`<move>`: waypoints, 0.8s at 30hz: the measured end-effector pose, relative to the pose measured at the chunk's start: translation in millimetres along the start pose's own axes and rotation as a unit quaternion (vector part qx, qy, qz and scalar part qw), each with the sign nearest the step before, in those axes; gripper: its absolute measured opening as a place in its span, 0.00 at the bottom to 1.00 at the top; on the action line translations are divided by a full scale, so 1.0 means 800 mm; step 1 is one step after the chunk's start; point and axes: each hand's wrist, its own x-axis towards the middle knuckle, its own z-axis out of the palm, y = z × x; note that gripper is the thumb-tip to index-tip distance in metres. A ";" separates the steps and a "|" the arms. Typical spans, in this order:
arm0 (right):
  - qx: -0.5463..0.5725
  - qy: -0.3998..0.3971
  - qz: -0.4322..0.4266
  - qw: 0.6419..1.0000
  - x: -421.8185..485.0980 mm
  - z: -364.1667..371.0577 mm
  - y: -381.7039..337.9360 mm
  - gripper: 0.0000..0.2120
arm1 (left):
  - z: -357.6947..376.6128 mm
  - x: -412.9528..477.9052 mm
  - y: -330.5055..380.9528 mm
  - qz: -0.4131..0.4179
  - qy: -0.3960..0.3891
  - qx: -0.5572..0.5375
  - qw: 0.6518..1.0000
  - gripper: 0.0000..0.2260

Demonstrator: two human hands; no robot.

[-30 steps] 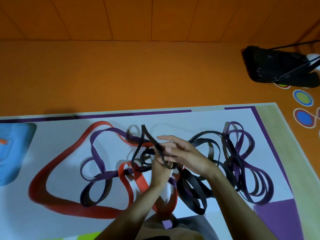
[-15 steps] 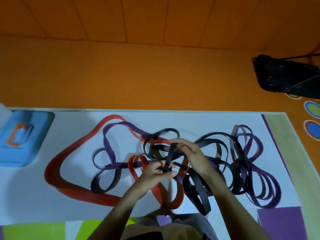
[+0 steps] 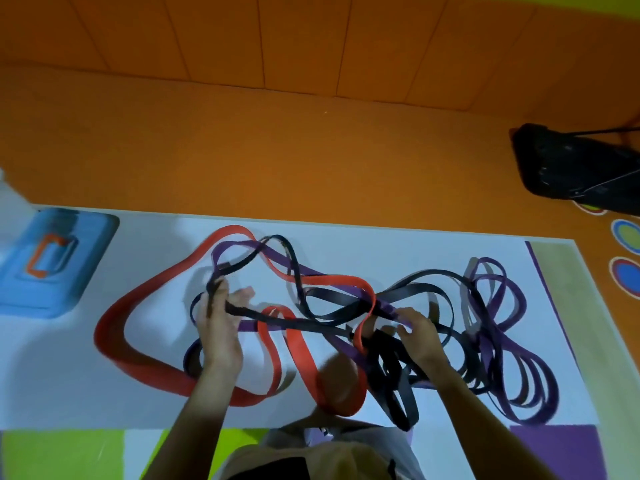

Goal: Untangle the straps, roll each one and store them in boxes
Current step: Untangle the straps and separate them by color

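A tangle of straps lies on the white mat (image 3: 381,237). A wide red strap (image 3: 117,344) loops from the left through the middle. Purple straps (image 3: 519,368) pile at the right, and a black strap (image 3: 322,318) crosses the centre. My left hand (image 3: 218,327) is shut on the black strap at the tangle's left side, pulling it taut. My right hand (image 3: 419,337) grips the black and purple straps near the red loop in the middle. Both forearms reach in from the bottom edge.
A blue box (image 3: 48,265) with an orange handle sits at the mat's left end. A black bag (image 3: 575,168) rests on the orange floor at the far right, near coloured round floor marks (image 3: 627,275). An orange wall rises behind.
My hands have moved apart: the left one went left with the black strap, the right one went right, stretching the strap between them. The view shifted right, showing more of the blue box.
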 end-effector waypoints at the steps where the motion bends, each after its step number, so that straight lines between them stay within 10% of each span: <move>1: -0.018 -0.012 -0.002 1.000 0.004 0.000 0.005 0.16 | -0.004 -0.003 0.003 -0.001 0.006 0.009 1.000 0.14; 9: -0.212 -0.107 -0.066 0.969 0.042 -0.002 -0.011 0.35 | -0.007 -0.040 0.014 0.143 0.009 0.227 0.963 0.12; 18: -0.053 0.032 -0.049 0.997 0.039 0.030 -0.029 0.12 | -0.052 0.013 -0.027 0.418 0.048 0.522 0.742 0.16; 24: 0.041 0.012 0.092 0.995 0.041 0.043 -0.056 0.17 | -0.061 0.047 -0.050 0.324 -0.044 0.557 0.763 0.15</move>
